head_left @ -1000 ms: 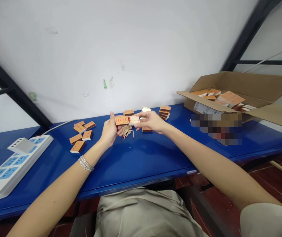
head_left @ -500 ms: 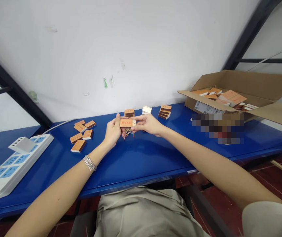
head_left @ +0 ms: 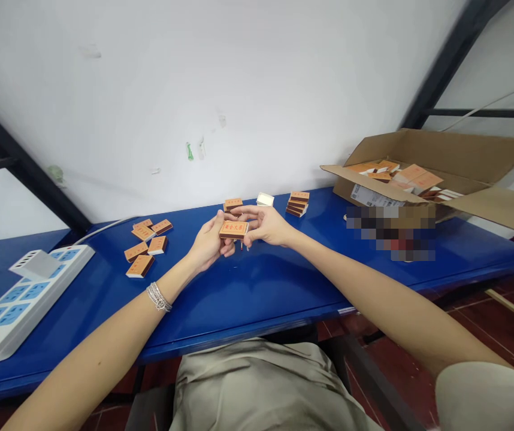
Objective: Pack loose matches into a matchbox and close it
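Observation:
An orange matchbox (head_left: pixel 233 229) with red characters and a dark striking side is held above the blue table. Thumb and fingers of my left hand (head_left: pixel 209 241) grip its left end. My right hand (head_left: pixel 269 227) is at the box's right end, thumb and fingers pinched round it. Just under the box, a red match tip (head_left: pixel 241 245) shows; most of the matches are hidden. Behind my hands stand a stack of matchboxes (head_left: pixel 233 203) and a pale box (head_left: pixel 265 199). Another stack (head_left: pixel 298 203) is farther right.
Several loose matchboxes (head_left: pixel 140 266) lie at the left on the blue table (head_left: pixel 239 299). Beyond them is a white power strip (head_left: pixel 63 281). An open cardboard box (head_left: pixel 454 155) full of matchboxes stands at the right, beside a blurred patch. A white wall rises behind.
The matchbox has tilted so its dark side shows, and the match heads at its right end are no longer visible. Fewer matches show beneath it. The view has shifted slightly.

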`<control>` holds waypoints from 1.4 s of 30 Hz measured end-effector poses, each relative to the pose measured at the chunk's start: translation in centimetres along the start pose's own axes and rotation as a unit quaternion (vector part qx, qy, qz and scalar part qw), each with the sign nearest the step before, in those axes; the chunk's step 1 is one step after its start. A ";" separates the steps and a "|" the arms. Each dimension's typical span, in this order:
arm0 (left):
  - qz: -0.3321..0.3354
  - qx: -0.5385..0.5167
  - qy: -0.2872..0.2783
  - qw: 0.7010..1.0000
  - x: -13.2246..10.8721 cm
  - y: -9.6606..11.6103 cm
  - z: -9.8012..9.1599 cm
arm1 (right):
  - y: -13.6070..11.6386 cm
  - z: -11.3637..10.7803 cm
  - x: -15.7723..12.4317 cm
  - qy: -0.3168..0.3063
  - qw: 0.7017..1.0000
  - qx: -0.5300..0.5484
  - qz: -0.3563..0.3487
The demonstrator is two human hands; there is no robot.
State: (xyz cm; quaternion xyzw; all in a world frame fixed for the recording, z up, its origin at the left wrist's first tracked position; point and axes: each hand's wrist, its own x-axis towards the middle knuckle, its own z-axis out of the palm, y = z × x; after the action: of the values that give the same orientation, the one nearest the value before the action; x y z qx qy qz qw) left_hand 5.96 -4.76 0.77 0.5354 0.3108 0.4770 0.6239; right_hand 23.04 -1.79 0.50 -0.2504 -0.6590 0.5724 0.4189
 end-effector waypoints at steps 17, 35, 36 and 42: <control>-0.019 0.130 0.007 0.991 0.8 0.8 -1.4 | -4.2 -7.6 -1.2 0.080 0.970 -0.229 0.033; 0.118 0.439 -0.039 0.890 -0.3 0.2 -1.1 | -2.3 -7.4 -0.5 -0.042 0.805 -0.575 0.140; 0.120 0.442 -0.041 0.888 -0.3 0.3 -1.1 | -2.5 -7.8 -0.5 -0.033 0.797 -0.582 0.155; 0.131 0.479 -0.049 0.867 -0.4 0.4 -1.0 | -3.5 -11.4 -1.3 0.021 0.769 -0.602 0.213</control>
State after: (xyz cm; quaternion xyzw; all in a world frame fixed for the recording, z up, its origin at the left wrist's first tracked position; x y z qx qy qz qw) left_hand 4.80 -4.81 0.90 0.8271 0.3968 0.3198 0.2371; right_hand 33.80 2.62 3.51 -0.5974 -0.7892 0.1279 0.0633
